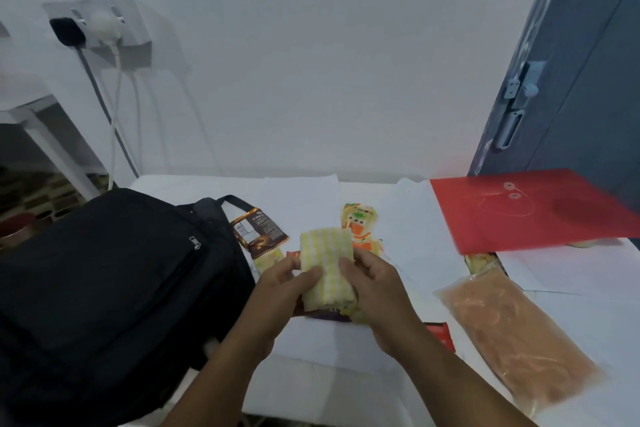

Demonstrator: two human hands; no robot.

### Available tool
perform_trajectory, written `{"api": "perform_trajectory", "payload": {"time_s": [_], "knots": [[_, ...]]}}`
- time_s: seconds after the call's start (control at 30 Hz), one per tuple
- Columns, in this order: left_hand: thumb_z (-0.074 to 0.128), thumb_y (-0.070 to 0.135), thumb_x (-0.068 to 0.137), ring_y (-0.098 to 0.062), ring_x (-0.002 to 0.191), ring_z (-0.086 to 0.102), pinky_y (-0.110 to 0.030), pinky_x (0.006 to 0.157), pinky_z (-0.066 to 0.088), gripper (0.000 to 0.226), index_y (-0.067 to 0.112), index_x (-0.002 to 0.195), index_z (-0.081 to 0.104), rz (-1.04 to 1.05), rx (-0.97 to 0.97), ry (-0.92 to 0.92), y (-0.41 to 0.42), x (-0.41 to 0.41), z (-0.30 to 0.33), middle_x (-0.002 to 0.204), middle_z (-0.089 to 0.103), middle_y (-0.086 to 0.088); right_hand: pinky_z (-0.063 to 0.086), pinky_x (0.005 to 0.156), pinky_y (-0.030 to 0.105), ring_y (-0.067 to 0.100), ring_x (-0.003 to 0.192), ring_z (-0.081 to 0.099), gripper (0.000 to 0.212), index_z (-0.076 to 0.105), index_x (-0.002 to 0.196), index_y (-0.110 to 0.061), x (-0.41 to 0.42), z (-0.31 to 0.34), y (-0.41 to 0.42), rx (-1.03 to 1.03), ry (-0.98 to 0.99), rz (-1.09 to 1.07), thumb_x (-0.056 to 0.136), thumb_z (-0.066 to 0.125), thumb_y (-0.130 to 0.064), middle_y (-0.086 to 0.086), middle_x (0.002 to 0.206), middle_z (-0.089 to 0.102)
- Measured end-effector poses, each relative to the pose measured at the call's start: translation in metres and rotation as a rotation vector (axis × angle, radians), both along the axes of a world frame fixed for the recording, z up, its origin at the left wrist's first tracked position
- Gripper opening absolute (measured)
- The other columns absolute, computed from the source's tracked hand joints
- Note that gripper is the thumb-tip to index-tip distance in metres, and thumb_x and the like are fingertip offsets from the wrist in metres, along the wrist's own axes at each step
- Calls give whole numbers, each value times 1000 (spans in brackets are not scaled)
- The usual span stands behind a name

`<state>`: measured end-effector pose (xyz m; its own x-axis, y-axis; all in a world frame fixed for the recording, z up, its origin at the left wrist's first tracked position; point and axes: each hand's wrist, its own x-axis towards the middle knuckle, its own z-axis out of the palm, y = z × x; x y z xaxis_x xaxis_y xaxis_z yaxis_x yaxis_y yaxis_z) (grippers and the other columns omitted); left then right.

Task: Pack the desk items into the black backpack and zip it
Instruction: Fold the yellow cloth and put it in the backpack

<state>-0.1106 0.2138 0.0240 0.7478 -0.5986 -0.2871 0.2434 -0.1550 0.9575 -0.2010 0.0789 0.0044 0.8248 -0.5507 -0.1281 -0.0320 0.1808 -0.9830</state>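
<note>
Head view: both hands, left (287,282) & right (372,282), w/ fingers pinching a folded yellow-striped cloth (325,260) above the counter (346,340), just right of the black backpack (114,288), zipped shut.

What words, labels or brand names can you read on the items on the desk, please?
None reads clearly.
Brown snack packet: white label panel and print, too blurred.
Orange and yellow packet: printed marks, too blurred.
Purple packet under the striped cloth: pale letters, mostly hidden, unreadable.
Red envelope folder, black backpack: no text visible.
</note>
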Motion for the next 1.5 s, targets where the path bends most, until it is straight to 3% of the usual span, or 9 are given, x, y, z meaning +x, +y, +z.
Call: {"api": "perform_trajectory", "payload": {"time_s": [0.13, 0.23, 0.47, 0.7, 0.87, 0.97, 1.1, 1.3, 1.5], "knots": [[68, 32, 94, -14, 84, 68, -24, 71, 54, 12, 21, 94, 74, 14, 136, -225, 25, 7, -13, 88, 73, 3, 58, 69, 26, 11, 94, 72, 17, 71, 104, -28, 5, -10, 19, -18, -1, -36, 101, 57, -19, -9, 99, 76], [68, 41, 91, -6, 94, 65, -20, 77, 48, 18, 29, 103, 71, 115, 276, -530, 57, 26, -29, 98, 71, 11, 60, 81, 39, 12, 96, 71, 17, 71, 106, -26, 18, -15, 35, -31, 28, -48, 102, 56, -20, -8, 100, 76], [68, 78, 63, -37, 149, 14, -55, 114, 14, 88, 36, 139, 52, -45, 1059, -1186, 150, 104, -45, 162, 24, -8, 53, 95, 48, 13, 101, 69, 19, 72, 102, -25, 65, -13, 94, 7, 51, -43, 103, 54, -17, -9, 97, 74], [62, 63, 87, -31, 146, 16, -61, 108, 34, 66, 41, 144, 36, -182, 1124, -941, 233, 213, 9, 159, 18, 3, 55, 86, 30, 11, 97, 72, 21, 72, 106, -22, 118, -2, 172, 13, -3, -87, 102, 54, -13, -6, 101, 77], [67, 15, 85, -27, 123, 46, -46, 97, 43, 63, 38, 139, 45, -205, 952, -1176, 245, 232, 8, 142, 43, 0, 53, 72, 25, 8, 80, 71, 16, 72, 103, -24, 137, -5, 212, -87, 129, -116, 101, 58, -19, -8, 87, 76], [51, 43, 97, -28, 123, 46, -42, 98, 47, 52, 32, 146, 39, -283, 899, -925, 238, 221, -4, 146, 40, 0, 58, 80, 28, 5, 88, 72, 16, 70, 111, -22, 144, -8, 223, -68, 193, -149, 101, 58, -21, -10, 94, 77], [63, 71, 79, -36, 127, 37, -44, 97, 48, 99, 21, 149, 15, -318, 1092, -909, 225, 207, -11, 146, 23, -11, 58, 82, 32, 4, 86, 72, 16, 69, 112, -23, 154, -6, 226, -88, 237, -202, 99, 60, -22, -11, 93, 76], [62, 15, 86, -12, 80, 61, -24, 63, 44, 29, 26, 112, 59, -153, 748, -744, 241, 256, 54, 97, 65, 1, 58, 89, 44, 11, 88, 73, 11, 70, 102, -28, 168, 0, 225, -64, 218, -246, 98, 61, -24, -10, 91, 76], [68, 8, 85, -16, 95, 63, -24, 74, 46, 32, 25, 112, 68, -92, 663, -760, 235, 274, 97, 107, 67, 4, 60, 81, 53, 26, 82, 74, 15, 68, 104, -21, 223, 8, 235, -51, 229, -147, 90, 68, -27, 8, 89, 76]]}}
